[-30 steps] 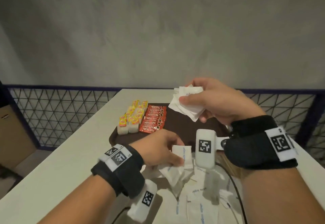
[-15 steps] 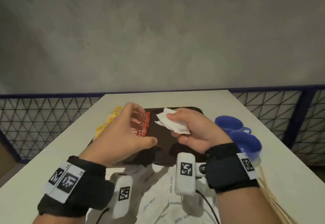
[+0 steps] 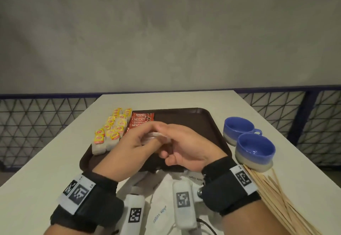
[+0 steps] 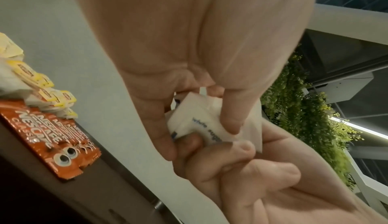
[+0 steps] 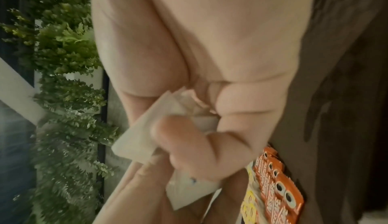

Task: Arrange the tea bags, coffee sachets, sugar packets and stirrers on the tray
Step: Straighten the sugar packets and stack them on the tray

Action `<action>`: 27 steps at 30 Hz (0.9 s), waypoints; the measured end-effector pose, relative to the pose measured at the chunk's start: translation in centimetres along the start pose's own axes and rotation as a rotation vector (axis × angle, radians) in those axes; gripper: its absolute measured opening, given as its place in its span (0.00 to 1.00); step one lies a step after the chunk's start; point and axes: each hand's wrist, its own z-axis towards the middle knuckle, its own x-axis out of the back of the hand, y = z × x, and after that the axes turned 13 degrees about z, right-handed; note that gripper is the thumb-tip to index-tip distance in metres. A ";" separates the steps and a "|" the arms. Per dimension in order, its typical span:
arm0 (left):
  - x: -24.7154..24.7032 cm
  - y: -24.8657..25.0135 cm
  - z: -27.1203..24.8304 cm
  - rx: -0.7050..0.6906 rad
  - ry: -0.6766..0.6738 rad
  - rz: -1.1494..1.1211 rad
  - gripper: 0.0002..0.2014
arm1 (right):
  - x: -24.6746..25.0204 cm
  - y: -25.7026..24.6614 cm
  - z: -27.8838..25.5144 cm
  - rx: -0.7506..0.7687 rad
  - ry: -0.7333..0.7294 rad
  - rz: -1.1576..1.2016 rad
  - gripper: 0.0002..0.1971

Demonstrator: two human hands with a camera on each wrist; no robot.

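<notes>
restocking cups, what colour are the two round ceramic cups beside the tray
The two round ceramic cups are blue with a grey base band, clearest in the head view.

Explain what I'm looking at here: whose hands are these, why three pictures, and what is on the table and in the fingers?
No machine here: a person works with bare hands, wearing a camera on the head and one on each wrist. The wide picture is the head view; the two close ones look along each hand.

On the white table stands a dark brown tray. It carries rows of yellow-tagged tea bags and red coffee sachets. Two blue cups stand right of the tray, wooden stirrers lie near them, and more white sugar packets lie at the near edge.

Over the tray, the left hand and right hand both grip a small bunch of sugar packets.
</notes>
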 end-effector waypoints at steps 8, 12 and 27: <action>1.2 -0.2 -0.4 0.350 0.211 -0.380 0.14 | -2.3 0.3 -0.8 0.176 0.026 -0.290 0.15; 1.3 -0.2 -0.3 0.444 0.183 -0.563 0.15 | -3.2 0.7 -0.6 0.351 0.186 -0.419 0.08; 1.0 -0.7 -0.6 0.446 0.214 -0.687 0.19 | -2.2 0.5 -0.3 0.486 0.399 -0.365 0.07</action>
